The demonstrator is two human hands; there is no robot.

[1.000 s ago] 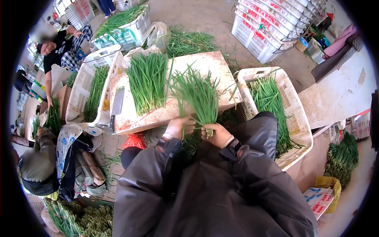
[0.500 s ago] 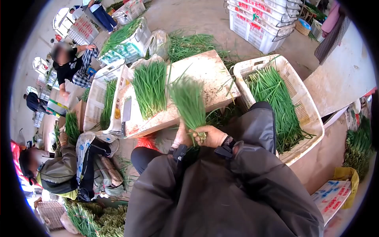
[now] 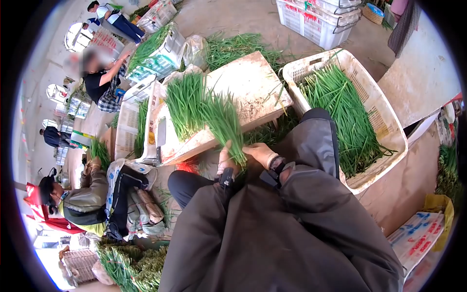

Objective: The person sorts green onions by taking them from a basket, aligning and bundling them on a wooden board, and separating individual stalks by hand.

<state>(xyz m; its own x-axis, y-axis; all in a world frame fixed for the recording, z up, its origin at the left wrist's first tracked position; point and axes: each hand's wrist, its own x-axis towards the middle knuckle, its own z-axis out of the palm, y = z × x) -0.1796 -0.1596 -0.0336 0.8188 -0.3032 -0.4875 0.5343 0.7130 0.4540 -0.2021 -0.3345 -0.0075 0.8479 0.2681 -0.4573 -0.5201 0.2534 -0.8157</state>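
Observation:
A bunch of long green stalks (image 3: 224, 121) slants over the near edge of a worn board (image 3: 250, 80), its lower ends between my hands. My left hand (image 3: 227, 159) is wrapped round the bunch from the left. On its right side, my right hand (image 3: 261, 155) has its fingers against the stalk ends; its fingertips are partly hidden. Another pile of green stalks (image 3: 185, 104) lies on the board, its right side touching the held bunch. A cleaver (image 3: 161, 136) rests at the board's left edge.
A white basket of green stalks (image 3: 384, 109) stands to the right, another basket (image 3: 127, 127) to the left. Loose greens (image 3: 238, 48) lie behind the board. Stacked white crates (image 3: 311, 24) are at the back. Several people are on the left, one seated close by (image 3: 87, 199).
The held bunch has swung from upright over the board to leaning left against the pile. My hands have moved slightly left and up. The whole view has turned.

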